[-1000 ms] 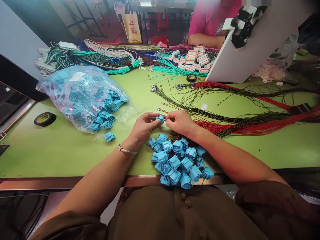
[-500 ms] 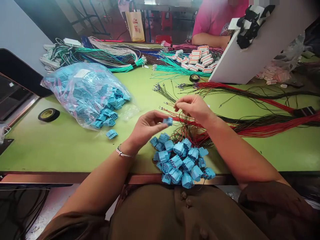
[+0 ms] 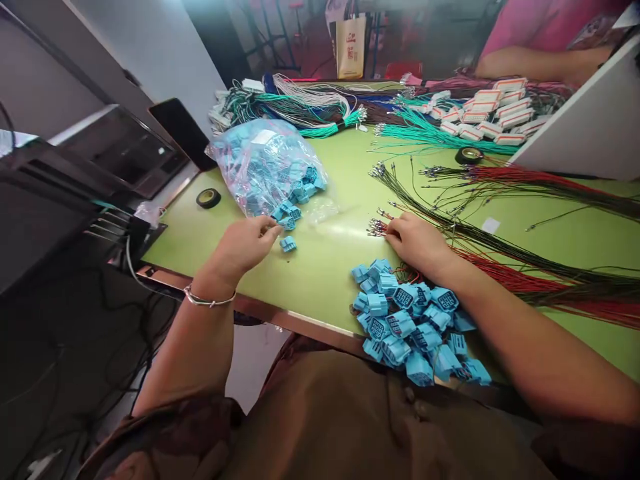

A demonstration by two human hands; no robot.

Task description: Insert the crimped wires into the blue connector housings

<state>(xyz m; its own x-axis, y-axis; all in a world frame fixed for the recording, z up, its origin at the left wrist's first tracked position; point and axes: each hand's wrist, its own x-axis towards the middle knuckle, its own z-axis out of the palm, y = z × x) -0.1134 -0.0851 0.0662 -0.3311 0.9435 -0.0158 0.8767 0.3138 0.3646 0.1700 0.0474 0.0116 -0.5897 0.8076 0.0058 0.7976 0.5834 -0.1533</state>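
Seeing head view: my left hand (image 3: 243, 245), fingers curled, reaches spilled connectors (image 3: 289, 213) at bag (image 3: 265, 163) mouth; grip – can't tell. Right hand (image 3: 419, 243) fingers pinch red wires (image 3: 505, 277) on desk (image 3: 325, 260), above connector pile (image 3: 413, 320).

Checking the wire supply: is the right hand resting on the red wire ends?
Yes, the right hand lies on the red wires, fingers at their ends.
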